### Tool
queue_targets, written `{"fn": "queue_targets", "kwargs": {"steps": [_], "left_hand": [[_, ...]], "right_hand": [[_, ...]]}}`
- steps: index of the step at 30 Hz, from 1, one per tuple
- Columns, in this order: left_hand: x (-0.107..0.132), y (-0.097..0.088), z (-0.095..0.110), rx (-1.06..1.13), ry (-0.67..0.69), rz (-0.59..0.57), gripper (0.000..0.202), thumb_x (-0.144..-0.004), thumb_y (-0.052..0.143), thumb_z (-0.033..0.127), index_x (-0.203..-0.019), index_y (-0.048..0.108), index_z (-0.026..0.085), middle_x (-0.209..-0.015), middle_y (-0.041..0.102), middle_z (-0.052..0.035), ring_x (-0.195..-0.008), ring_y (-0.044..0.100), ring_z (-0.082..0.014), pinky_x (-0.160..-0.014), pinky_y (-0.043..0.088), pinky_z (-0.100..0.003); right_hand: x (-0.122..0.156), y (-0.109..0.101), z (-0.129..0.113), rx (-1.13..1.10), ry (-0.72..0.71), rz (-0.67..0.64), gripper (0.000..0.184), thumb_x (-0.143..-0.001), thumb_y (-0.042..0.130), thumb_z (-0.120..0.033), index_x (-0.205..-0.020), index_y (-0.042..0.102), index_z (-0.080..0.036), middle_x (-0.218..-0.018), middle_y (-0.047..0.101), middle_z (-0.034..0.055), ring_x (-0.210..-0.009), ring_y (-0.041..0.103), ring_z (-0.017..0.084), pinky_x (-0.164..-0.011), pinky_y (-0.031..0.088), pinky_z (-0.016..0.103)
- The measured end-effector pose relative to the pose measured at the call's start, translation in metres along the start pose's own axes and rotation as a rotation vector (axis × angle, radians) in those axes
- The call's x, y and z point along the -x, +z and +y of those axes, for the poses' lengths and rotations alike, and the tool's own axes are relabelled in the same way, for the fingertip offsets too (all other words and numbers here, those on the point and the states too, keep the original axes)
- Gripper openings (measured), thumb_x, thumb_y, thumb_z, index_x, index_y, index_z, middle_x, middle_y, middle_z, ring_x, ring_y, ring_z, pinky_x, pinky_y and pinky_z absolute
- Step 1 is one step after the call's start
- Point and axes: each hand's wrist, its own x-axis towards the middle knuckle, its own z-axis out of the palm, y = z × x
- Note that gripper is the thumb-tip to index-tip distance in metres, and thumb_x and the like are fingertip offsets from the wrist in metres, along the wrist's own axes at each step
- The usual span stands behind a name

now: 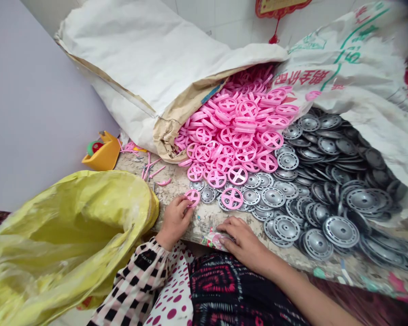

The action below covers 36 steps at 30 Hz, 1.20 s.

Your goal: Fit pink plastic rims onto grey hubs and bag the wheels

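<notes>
Seen from the head: left hand (174,222) at the near edge of the worn bench (204,217), fingers (182,202) clenched on a pink plastic wheel (192,197) — right hand (243,240) laid flat, fingers (229,225) released over a crumpled printed wrapper (212,240). More pink wheels (238,136) heaped at the mouth of a white woven sack (149,77), touching a spread of silver-grey wheels (341,231) — a yellow plastic sack (64,226) bunched just left of the left hand.
</notes>
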Motion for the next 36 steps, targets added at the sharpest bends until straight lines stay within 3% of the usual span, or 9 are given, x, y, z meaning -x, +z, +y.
{"fn": "queue_targets", "kwargs": {"steps": [9,36], "left_hand": [[0.0062,0.0074,0.0050,-0.145,0.032,0.011,0.016,-0.087,0.054,0.027,-0.095,0.064,0.017,-0.112,0.056,-0.0109,-0.104,0.053,-0.0247,-0.090,0.044,-0.041],[0.0086,0.0087,0.0085,-0.171,0.009,-0.003,0.018,-0.089,0.052,0.029,-0.098,0.063,0.018,-0.114,0.055,-0.0107,-0.106,0.051,-0.0245,-0.092,0.042,-0.040]], "right_hand": [[-0.0005,0.0003,0.0013,0.000,0.011,-0.013,0.025,-0.091,0.052,-0.027,-0.113,0.062,-0.020,-0.106,0.056,0.0075,-0.101,0.051,0.021,-0.090,0.041,0.038],[-0.0004,0.0000,0.0024,0.017,-0.005,-0.011,0.024,-0.091,0.051,-0.028,-0.111,0.062,-0.020,-0.104,0.057,0.0084,-0.100,0.052,0.022,-0.089,0.042,0.039]]}}
